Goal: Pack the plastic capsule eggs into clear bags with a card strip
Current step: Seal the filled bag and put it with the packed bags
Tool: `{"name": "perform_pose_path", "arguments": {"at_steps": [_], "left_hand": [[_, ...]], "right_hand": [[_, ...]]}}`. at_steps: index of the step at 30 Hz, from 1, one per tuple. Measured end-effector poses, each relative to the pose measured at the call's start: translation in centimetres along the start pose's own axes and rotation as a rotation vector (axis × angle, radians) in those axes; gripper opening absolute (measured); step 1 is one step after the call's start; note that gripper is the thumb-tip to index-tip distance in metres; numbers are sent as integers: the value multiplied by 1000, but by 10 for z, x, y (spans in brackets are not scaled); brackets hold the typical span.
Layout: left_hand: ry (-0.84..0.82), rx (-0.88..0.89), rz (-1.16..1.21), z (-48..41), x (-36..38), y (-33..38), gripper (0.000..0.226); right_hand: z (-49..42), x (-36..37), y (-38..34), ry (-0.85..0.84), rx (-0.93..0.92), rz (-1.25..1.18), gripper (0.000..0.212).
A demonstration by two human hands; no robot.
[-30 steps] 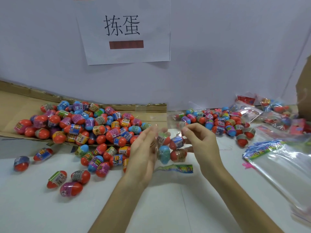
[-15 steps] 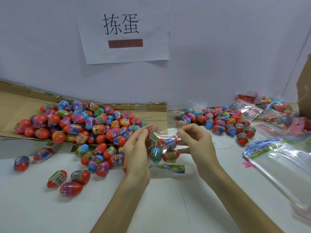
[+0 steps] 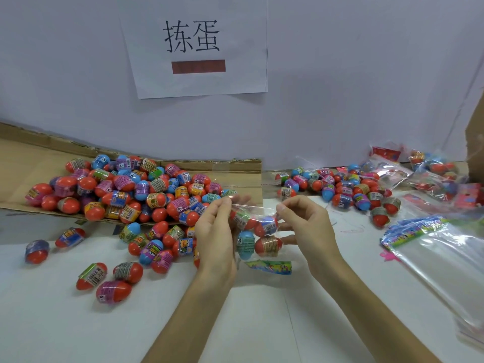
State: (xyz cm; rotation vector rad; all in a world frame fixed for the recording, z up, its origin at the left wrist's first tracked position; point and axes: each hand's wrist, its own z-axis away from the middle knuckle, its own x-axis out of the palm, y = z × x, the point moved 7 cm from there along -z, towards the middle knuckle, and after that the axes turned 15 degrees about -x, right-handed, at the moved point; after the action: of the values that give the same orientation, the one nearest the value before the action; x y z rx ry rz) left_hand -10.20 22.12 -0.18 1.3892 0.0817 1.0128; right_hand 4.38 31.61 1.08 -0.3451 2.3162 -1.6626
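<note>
Currently both grips are on one clear bag, held up over the table.

Left grip: thumb and forefinger pinched on the bag's upper edge at its left corner. Right grip: the same pinch at the right corner, with the lower fingers curled beside the bag's side.

I count four eggs low in the bag, two over two. The card strip shows just below them. I cannot tell whether it touches the table.

Judgement: pinching both corners stretches the mouth flat, and the eggs' weight pulls the film straight. That hold suits closing the flap, so I read this as the sealing step for this bag.

The supplies are laid out to suit:
- Loose eggs are heaped on cardboard at the left.
- Empty bags are stacked at the right.
- Filled bags are pushed to the far right.

Risk: the film slips from a pinch, the mouth gapes, and the eggs roll out.
</note>
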Motion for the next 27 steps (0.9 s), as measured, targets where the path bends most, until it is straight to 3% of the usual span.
{"name": "perform_pose_path", "arguments": {"at_steps": [3,6,8,10,17,27], "left_hand": [[-9,-34,18,0,3,-4,36],[16,-55,4,-3,2,-10,31],[8,-32,-56,-1,4,-14,27],[-4,28,-132,3,10,-15,30],[-77,227,-385,21,29,-13,27],[-91,426,-629,33,37,-4,27]], "right_hand": [[0,-9,-7,58,-138,172,11],[7,-11,-38,124,-514,439,28],[17,-3,-55,96,-772,475,24],[25,8,-62,33,-884,448,17],[22,7,-58,30,-788,383,17],[19,3,-59,0,-817,404,15]]}}
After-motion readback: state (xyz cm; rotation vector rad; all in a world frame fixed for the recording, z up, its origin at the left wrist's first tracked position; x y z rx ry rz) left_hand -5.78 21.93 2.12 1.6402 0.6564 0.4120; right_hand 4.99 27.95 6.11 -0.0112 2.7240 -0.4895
